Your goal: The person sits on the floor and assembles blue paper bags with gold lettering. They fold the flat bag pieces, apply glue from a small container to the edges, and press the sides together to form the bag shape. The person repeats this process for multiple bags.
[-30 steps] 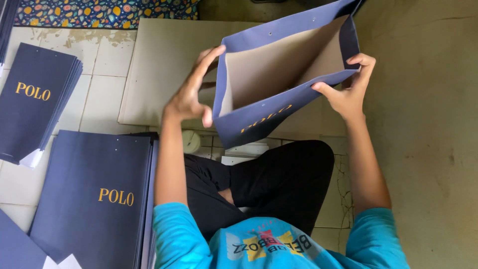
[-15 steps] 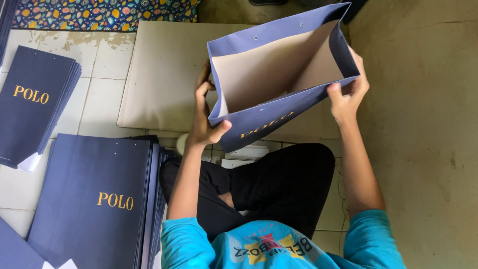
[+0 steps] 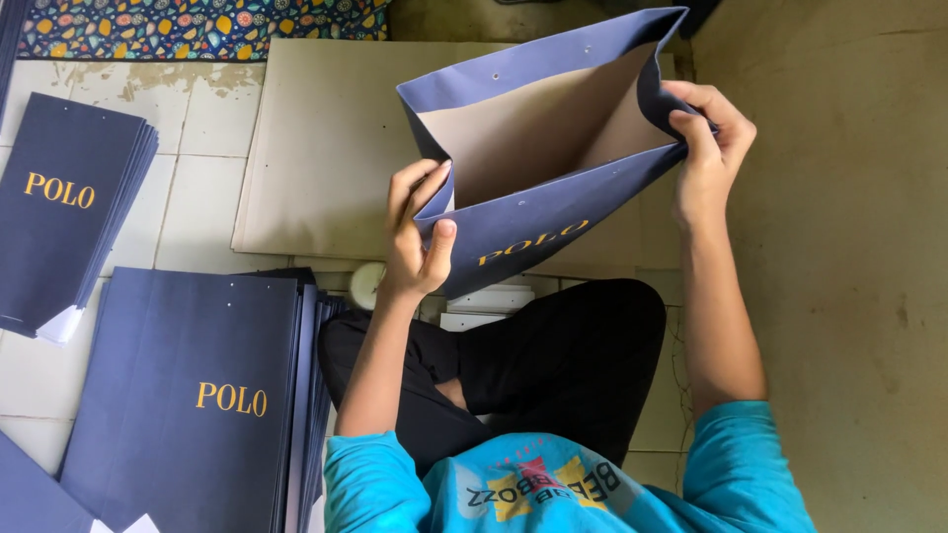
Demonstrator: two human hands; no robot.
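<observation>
Flanking the open navy bag (image 3: pixel 553 212): flat bag stacks (image 3: pixel 197 395), cardboard sheet (image 3: pixel 326 148).

Floor-level bag-making workshop: stacks of flat navy paper bags (image 3: pixel 188 395) on tiled floor (image 3: pixel 202 212)

Both hands raised forward, fingers (image 3: pixel 435 247) pinched shut.

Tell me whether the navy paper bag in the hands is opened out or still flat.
Opened out. The navy paper bag gapes, its brown inside showing, with the left hand and right hand gripping opposite ends.
</observation>
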